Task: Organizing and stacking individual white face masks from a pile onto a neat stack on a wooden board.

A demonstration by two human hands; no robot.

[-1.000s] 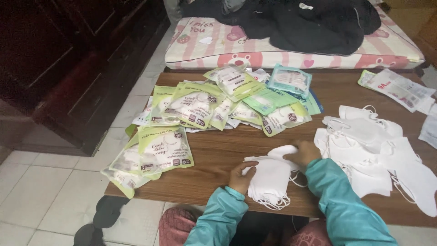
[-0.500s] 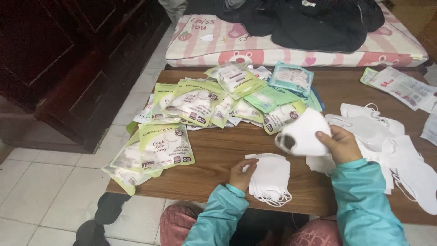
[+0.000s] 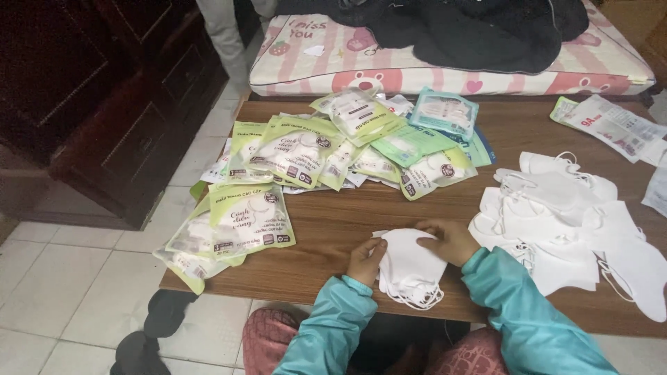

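Note:
A small stack of white face masks [image 3: 410, 267] lies at the near edge of the brown wooden table [image 3: 347, 222]. My left hand [image 3: 366, 258] grips the stack's left side. My right hand [image 3: 449, 239] rests on its upper right corner, pressing a mask down onto it. Both sleeves are teal. A loose heap of white masks [image 3: 563, 222] spreads to the right of my right hand. Green-and-white sealed mask packets [image 3: 299, 149] are piled across the middle and left of the table.
A pink striped cushion [image 3: 417, 66] with dark clothes on it borders the table's far edge. More packets [image 3: 611, 125] lie at the far right. A dark wooden cabinet [image 3: 90, 104] stands at the left over a tiled floor [image 3: 62, 292].
My right hand picked a white mask from the right heap, carried it left and laid it on the stack; my left hand stayed at the stack.

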